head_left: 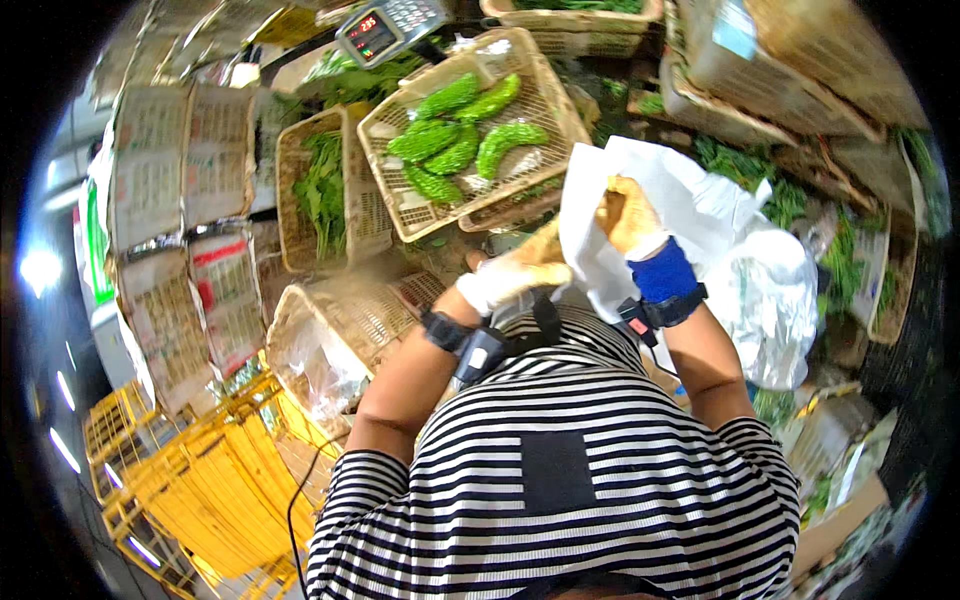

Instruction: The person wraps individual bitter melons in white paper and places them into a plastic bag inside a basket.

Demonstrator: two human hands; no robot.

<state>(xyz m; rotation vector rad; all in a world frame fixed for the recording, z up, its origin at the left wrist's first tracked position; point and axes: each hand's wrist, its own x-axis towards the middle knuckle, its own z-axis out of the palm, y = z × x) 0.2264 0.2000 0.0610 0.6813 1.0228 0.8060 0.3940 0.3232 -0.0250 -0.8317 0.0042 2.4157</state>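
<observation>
My right hand, in a pale glove with a blue wristband, is closed on a crumpled white sheet; whether it is paper or thin plastic is unclear. At the sheet's left edge is my gloved left hand. Its thumb is stretched out apart from the fingers, whose tips the sheet partly hides. Beyond my hands, several green bitter melons lie in a tilted beige plastic basket. A scale display with lit red digits stands behind that basket.
A basket of leafy greens stands left of the melons. Nearer me is a beige basket with clear plastic. Yellow crates fill the lower left. A white plastic bag and stacked baskets are on the right.
</observation>
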